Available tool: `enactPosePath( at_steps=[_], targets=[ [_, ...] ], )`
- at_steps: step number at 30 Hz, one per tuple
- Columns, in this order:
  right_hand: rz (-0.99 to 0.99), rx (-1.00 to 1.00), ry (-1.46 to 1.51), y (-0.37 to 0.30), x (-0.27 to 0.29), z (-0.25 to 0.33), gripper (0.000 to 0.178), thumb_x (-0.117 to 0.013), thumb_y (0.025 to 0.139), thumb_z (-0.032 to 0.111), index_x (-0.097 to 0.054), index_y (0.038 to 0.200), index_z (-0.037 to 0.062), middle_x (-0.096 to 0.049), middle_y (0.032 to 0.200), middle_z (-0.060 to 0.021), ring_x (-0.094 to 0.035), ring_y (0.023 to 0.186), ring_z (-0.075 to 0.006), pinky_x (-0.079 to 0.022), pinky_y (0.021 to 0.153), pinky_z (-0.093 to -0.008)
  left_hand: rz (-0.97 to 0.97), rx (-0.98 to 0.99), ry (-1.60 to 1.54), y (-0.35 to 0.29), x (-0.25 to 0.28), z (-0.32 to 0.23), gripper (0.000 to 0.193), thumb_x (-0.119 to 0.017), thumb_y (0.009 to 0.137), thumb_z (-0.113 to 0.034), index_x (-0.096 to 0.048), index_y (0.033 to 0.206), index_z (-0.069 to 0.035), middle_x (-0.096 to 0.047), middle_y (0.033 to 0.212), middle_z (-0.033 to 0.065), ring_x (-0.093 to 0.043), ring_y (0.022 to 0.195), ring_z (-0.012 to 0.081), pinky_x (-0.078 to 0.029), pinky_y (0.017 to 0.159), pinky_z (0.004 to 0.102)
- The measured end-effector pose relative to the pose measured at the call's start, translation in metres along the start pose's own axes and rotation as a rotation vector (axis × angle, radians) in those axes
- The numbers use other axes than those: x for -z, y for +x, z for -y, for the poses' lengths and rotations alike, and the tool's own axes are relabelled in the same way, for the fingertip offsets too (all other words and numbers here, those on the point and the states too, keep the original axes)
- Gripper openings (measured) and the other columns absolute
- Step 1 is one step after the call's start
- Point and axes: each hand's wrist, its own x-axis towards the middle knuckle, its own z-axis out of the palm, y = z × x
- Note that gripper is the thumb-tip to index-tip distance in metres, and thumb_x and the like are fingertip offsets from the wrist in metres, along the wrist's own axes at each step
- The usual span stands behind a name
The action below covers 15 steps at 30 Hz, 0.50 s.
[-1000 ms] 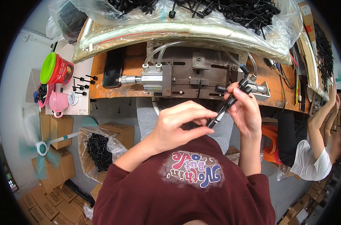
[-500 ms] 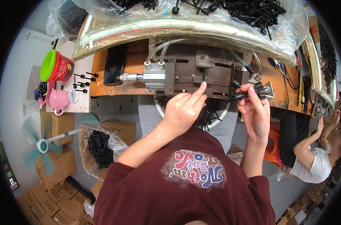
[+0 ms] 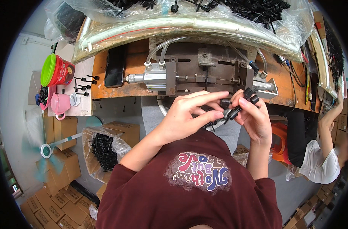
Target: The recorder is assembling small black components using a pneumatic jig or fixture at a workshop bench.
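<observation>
My right hand (image 3: 256,121) holds a small bunch of black knob-headed parts with thin stems (image 3: 235,111) between thumb and fingers. Close by on its left, my left hand (image 3: 183,114) has thumb and index finger apart, reaching toward one black knob (image 3: 224,103) of that bunch; whether the fingertips touch it is hard to see. Just beyond both hands sits a dark metal fixture (image 3: 189,53) with a silver air cylinder (image 3: 154,78) on its left. A thin black stem (image 3: 206,74) lies in the block at its centre.
A plastic-covered tray edge (image 3: 189,24) with heaped black parts spans the back. Left are a phone (image 3: 115,66), red tub (image 3: 63,70), pink cup (image 3: 60,104) and several loose parts. A carton of black parts (image 3: 103,150) stands below left. Another person (image 3: 321,162) is at right.
My left hand has drawn back from the fixture's centre and come over to the right hand. The right hand has shifted slightly left and lower, still holding the bunch.
</observation>
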Motion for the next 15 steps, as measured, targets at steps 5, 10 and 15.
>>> enactPosePath(
  at_steps=[5, 10, 15],
  targets=[
    [0.092, 0.047, 0.117, 0.004, 0.003, 0.011, 0.018, -0.061, 0.092, 0.012, -0.062, 0.092, -0.0053, -0.058, 0.095, -0.0105, -0.055, 0.064, -0.0082, -0.042, 0.050, -0.0196, 0.001, -0.130, -0.007, -0.004, 0.003, -0.013, 0.033, -0.071, 0.077, 0.012, -0.068, 0.110, 0.004, -0.065, 0.107, 0.0142, -0.067, 0.094, 0.0190, -0.060, 0.073, 0.0270],
    [-0.067, 0.122, 0.046, 0.004, 0.005, 0.012, 0.015, -0.059, 0.094, 0.011, -0.063, 0.097, -0.0034, -0.062, 0.099, -0.0108, -0.058, 0.066, -0.0081, -0.043, 0.051, -0.0200, 0.015, -0.164, 0.070, -0.016, 0.004, -0.016, 0.031, -0.077, 0.072, 0.010, -0.071, 0.102, 0.002, -0.065, 0.097, 0.0098, -0.066, 0.084, 0.0144, -0.057, 0.066, 0.0250],
    [-0.228, 0.313, -0.034, 0.001, 0.001, 0.011, 0.015, -0.059, 0.096, 0.010, -0.062, 0.103, -0.0020, -0.064, 0.100, -0.0100, -0.060, 0.072, -0.0102, -0.048, 0.057, -0.0241, -0.173, -0.390, 0.858, -0.013, 0.005, 0.019, 0.030, -0.076, 0.072, -0.001, -0.069, 0.102, -0.001, -0.064, 0.113, 0.0101, -0.066, 0.089, 0.0244, -0.055, 0.077, 0.0335]
  ],
)
